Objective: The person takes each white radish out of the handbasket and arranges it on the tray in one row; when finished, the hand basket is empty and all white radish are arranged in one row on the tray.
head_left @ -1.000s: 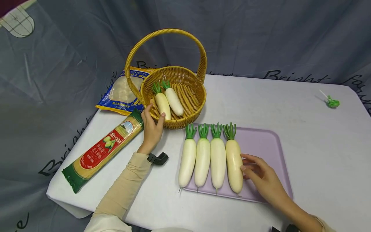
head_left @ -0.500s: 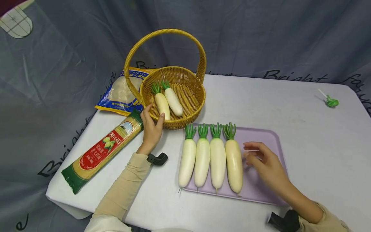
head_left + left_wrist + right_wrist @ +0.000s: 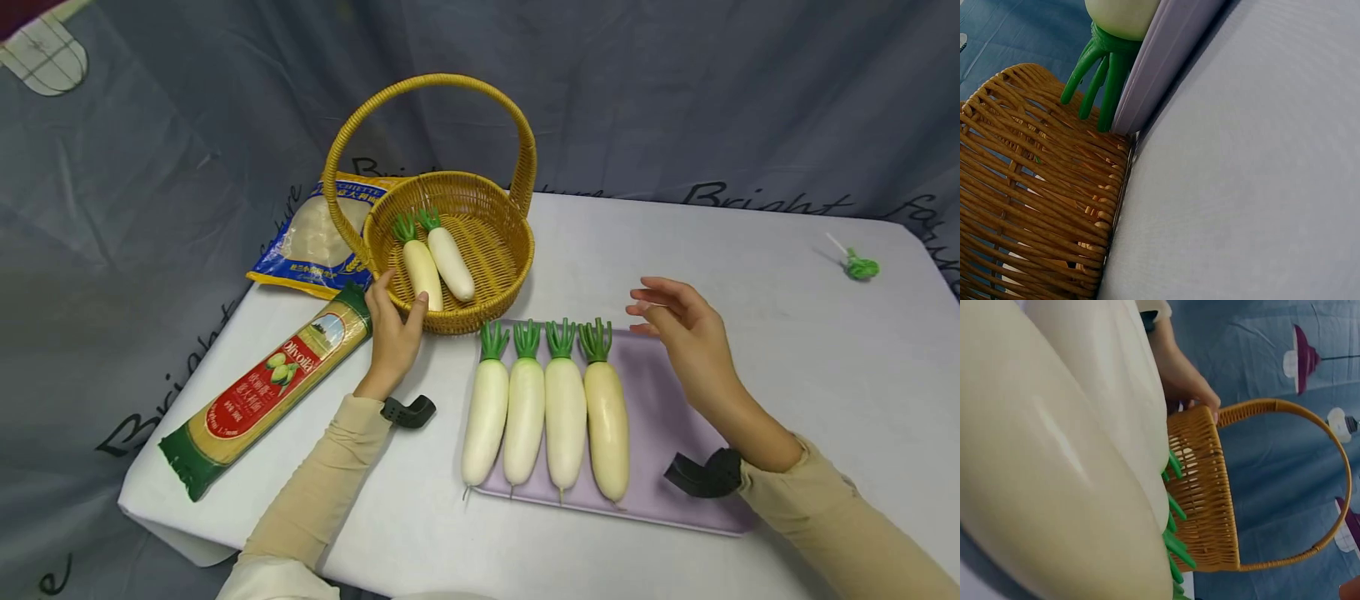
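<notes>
My left hand (image 3: 395,340) holds the near-left rim of a yellow wicker basket (image 3: 522,287); in the right wrist view the thumb lies over the rim. Two white radishes with green tops lie inside, one cream (image 3: 422,273) and one whiter (image 3: 452,265). Several larger radishes stand side by side on the left part of a lilac tray (image 3: 667,483), green tops toward the basket. The rightmost radish (image 3: 606,429) is creamier than the others. My right hand (image 3: 690,346) hovers over the tray's far right part, fingers loosely bent, holding nothing.
A long spaghetti packet (image 3: 270,387) lies left of my left arm. Behind it, a blue and yellow pasta bag (image 3: 322,237) sits against the basket. A green lollipop (image 3: 861,267) lies at the far right of the white table (image 3: 825,367).
My right hand has left the rightmost radish and moved up and away over the tray toward its far edge. The left hand stays on the basket rim.
</notes>
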`<state>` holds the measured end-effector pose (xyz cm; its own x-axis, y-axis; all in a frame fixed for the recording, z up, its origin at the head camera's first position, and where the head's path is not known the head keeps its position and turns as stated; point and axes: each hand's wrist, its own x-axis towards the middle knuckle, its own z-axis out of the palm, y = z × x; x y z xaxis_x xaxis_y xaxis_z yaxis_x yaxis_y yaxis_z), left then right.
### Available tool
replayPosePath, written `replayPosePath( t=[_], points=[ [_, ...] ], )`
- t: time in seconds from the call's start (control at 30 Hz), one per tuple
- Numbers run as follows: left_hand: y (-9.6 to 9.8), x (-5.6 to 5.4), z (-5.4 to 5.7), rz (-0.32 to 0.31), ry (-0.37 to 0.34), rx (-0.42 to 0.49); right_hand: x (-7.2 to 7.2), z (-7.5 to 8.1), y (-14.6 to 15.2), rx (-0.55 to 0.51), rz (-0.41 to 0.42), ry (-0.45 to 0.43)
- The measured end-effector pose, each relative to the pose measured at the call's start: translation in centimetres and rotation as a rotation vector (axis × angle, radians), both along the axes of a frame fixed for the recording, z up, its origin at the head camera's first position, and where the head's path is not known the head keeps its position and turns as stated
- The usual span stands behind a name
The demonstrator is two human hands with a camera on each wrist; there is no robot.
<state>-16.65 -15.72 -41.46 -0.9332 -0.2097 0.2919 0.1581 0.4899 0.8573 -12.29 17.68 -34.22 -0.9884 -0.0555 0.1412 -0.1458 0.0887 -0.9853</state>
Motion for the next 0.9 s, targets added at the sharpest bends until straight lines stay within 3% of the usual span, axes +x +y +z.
replayPosePath(
  t=[0.2,0.43,0.67,0.9],
  points=[
    [0.1,0.1,0.0,-0.006,-0.018,-0.006,-2.9,0.0,-2.2,-0.137,0.033,-0.02],
    [0.0,0.0,0.1,-0.002,-0.013,-0.015,-6.3,0.2,-6.4,-0.036,0.077,-0.038],
    [0.1,0.0,0.3,0.007,-0.009,-0.015,-9.1,1.0,-10.9,-0.17,0.209,-0.173],
    [0.1,0.0,0.2,0.016,-0.015,-0.016,-12.0,0.9,-13.9,-0.06,0.351,-0.297]
  ],
)
